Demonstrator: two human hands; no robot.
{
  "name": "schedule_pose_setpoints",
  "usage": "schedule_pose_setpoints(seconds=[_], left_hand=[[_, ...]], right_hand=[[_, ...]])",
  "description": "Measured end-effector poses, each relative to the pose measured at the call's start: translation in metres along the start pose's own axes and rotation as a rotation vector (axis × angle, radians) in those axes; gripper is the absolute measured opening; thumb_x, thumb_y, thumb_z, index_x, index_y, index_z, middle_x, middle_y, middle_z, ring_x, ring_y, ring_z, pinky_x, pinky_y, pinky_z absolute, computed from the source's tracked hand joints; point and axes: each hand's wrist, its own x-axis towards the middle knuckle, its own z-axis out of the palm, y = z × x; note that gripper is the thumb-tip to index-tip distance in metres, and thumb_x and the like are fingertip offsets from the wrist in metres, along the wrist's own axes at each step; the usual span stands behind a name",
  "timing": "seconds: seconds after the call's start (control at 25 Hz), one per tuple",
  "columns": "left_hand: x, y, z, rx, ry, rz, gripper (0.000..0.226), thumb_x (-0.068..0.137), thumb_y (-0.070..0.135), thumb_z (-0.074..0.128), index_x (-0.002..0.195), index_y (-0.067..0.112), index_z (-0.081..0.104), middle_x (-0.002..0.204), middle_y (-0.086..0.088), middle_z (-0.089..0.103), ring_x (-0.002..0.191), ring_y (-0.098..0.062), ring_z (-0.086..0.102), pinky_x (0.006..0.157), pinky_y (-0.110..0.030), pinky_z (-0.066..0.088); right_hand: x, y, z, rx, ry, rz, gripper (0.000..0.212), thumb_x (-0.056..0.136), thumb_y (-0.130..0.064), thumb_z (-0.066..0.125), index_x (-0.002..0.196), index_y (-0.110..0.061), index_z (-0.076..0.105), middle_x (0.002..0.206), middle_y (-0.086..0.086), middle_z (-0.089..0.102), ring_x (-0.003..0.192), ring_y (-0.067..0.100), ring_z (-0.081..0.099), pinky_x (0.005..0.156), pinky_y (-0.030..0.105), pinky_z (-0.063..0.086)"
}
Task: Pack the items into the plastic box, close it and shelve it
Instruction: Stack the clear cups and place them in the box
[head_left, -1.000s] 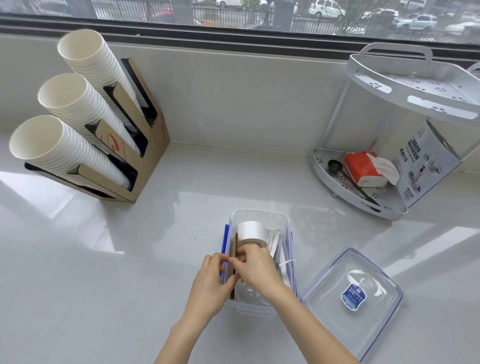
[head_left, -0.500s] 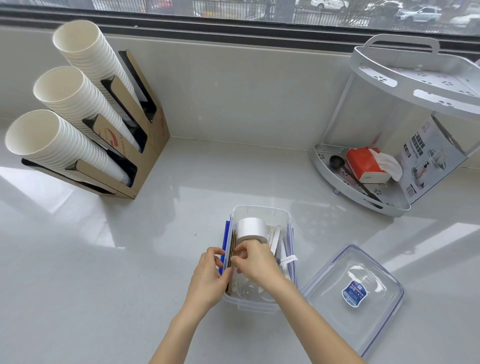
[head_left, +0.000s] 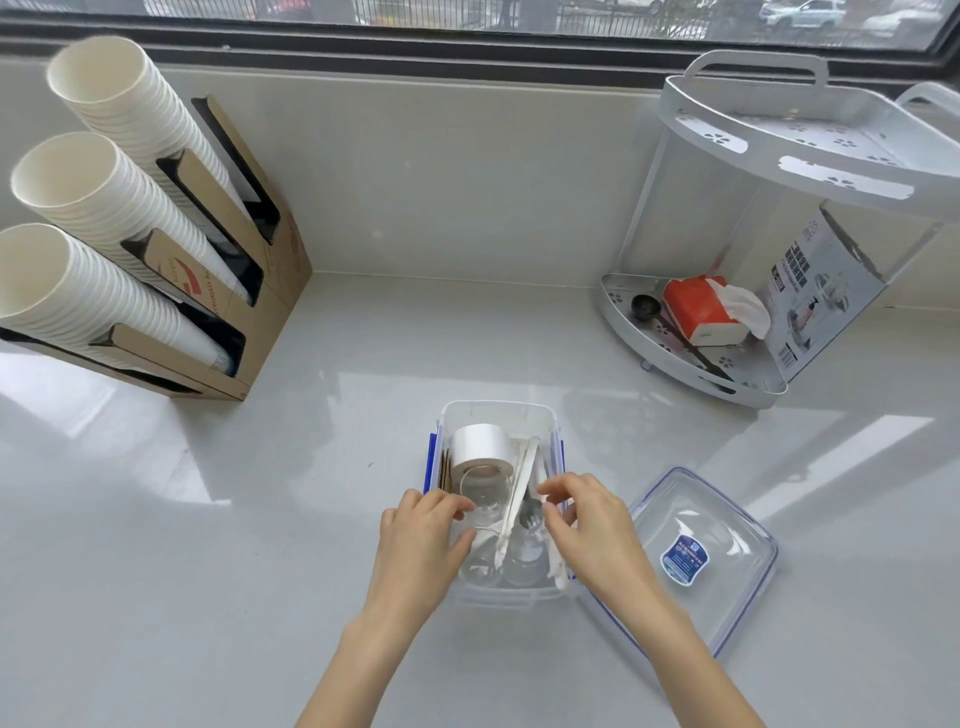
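Observation:
The clear plastic box (head_left: 496, 408) with blue side clasps stands open on the counter in front of me. Inside it are a white tape roll (head_left: 480, 449), thin brown sticks (head_left: 445, 470) upright against the left wall, white tongs (head_left: 522, 478) and clear cups (head_left: 483, 496). My left hand (head_left: 421, 540) lies over the box's left wall, fingertips inside, with nothing visibly in it. Above the right side of the box, my right hand (head_left: 582, 525) hovers with fingers spread and empty. The box's clear lid (head_left: 727, 525) lies upside down on the counter to the right.
A white two-tier corner rack (head_left: 727, 387) stands at the back right; its lower tier holds a red tissue pack (head_left: 696, 312), a black scoop and a grey carton (head_left: 821, 301). A cardboard holder (head_left: 249, 322) with three stacks of paper cups stands at the back left.
Both hands have let go of the brown sticks at the box's left wall. My right hand moved right across the box and spread its fingers; my left hand slid down along the left wall.

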Motion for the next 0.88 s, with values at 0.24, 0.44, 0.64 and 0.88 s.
schedule_pose_setpoints(seconds=[0.24,0.44,0.64,0.88], left_hand=[[-0.002,-0.001,0.007,0.149,-0.076,0.013,0.031,0.088,0.034,0.044,0.118,0.033,0.052,0.117,0.019,0.057,0.109,-0.011,0.038,0.071,-0.021,0.007],[-0.001,0.003,0.009,0.186,-0.060,-0.006,0.025,0.090,0.029,0.041,0.110,0.032,0.057,0.109,0.016,0.062,0.106,-0.014,0.039,0.069,-0.024,0.007],[-0.001,0.002,0.004,0.069,-0.024,-0.014,0.023,0.090,0.026,0.042,0.105,0.028,0.059,0.105,0.014,0.062,0.102,-0.014,0.043,0.071,-0.023,0.012],[0.000,0.002,-0.014,-0.273,0.022,-0.078,0.016,0.087,0.018,0.051,0.092,0.017,0.066,0.081,0.011,0.051,0.081,-0.012,0.051,0.070,-0.013,0.034]], right_hand=[[-0.007,0.012,0.001,-0.195,-0.073,0.007,0.025,0.090,-0.021,0.047,0.110,-0.017,0.060,0.112,0.002,0.054,0.107,0.019,0.050,0.087,0.026,0.039],[-0.008,0.001,0.017,-0.439,-0.160,-0.044,0.031,0.082,-0.030,0.055,0.107,-0.012,0.055,0.116,0.004,0.043,0.112,0.024,0.037,0.087,0.029,0.033],[-0.007,-0.001,0.024,-0.464,-0.183,-0.016,0.036,0.080,-0.031,0.058,0.109,-0.012,0.048,0.121,0.005,0.042,0.111,0.025,0.036,0.087,0.031,0.032],[-0.004,-0.003,0.002,-0.118,-0.213,0.032,0.042,0.081,-0.030,0.059,0.120,-0.019,0.049,0.124,-0.001,0.050,0.115,0.019,0.040,0.093,0.030,0.032]])
